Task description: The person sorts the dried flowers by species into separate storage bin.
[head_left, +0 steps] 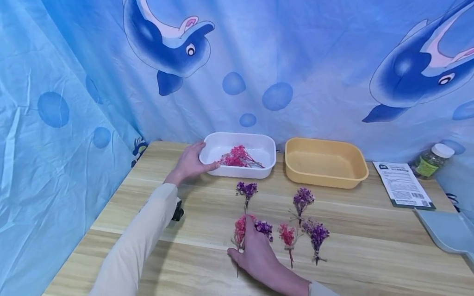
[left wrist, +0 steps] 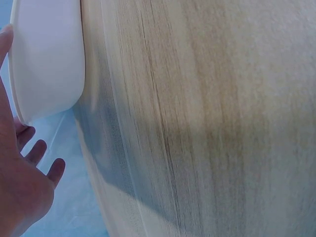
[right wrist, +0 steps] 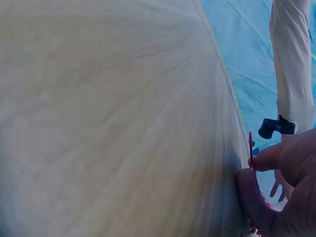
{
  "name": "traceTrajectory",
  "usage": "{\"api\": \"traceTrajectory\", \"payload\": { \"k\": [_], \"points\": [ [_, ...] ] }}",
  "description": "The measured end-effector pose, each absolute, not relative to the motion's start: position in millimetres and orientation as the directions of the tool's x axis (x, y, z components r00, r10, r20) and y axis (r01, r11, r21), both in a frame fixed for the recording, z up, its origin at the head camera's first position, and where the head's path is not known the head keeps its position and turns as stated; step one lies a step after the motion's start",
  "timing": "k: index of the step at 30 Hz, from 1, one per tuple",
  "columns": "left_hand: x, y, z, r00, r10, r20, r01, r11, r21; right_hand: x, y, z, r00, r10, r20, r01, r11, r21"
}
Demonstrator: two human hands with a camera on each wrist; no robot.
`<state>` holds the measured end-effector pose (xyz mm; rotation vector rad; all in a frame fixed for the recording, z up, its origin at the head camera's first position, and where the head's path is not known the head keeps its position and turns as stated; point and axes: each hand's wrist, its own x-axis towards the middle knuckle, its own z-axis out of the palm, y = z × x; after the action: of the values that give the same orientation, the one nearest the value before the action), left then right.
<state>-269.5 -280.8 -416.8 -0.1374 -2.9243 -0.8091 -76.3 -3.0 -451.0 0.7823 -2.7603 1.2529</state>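
My left hand [head_left: 192, 162] grips the left end of a white plastic tub [head_left: 266, 172], thumb at the front rim and fingertips at the back edge. In the left wrist view the tub's smooth side wall [left wrist: 52, 59] shows beside that hand. Pink dried flowers [head_left: 237, 156] lie inside the tub. Over the wood-grain table, my right hand [head_left: 259, 259] pinches the stem of a pink dried-flower sprig [head_left: 239, 232] between thumb and finger. Its thin red stem [right wrist: 251, 143] sticks out past the fingertips in the right wrist view. Purple flowers [head_left: 263, 229] are partly covered by this hand.
Purple sprigs [head_left: 247, 189] and another pink sprig [head_left: 287, 235] lie around the right hand. A yellow tub [head_left: 326, 179] stands right of the white one. Farther right are a printed packet [head_left: 403, 184], a white-capped jar [head_left: 430, 162] and a grey-blue dustpan [head_left: 453, 232].
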Motion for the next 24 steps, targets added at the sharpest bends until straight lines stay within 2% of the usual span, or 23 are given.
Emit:
{"api": "traceTrajectory", "payload": {
  "k": [8, 24],
  "points": [
    [-269.0, -282.0, -417.7, -0.990, 0.057, 0.126, 0.115, 0.848, 0.518, -77.7, -5.5, -452.5, -0.883, -0.437, 0.173, -0.418, 0.562, -0.714],
    [-269.5, -280.5, -417.1, -0.992, 0.046, 0.117, 0.101, 0.852, 0.513, -74.6, 0.0, -451.2, -0.855, -0.475, 0.209, -0.455, 0.494, -0.740]
  ]
}}
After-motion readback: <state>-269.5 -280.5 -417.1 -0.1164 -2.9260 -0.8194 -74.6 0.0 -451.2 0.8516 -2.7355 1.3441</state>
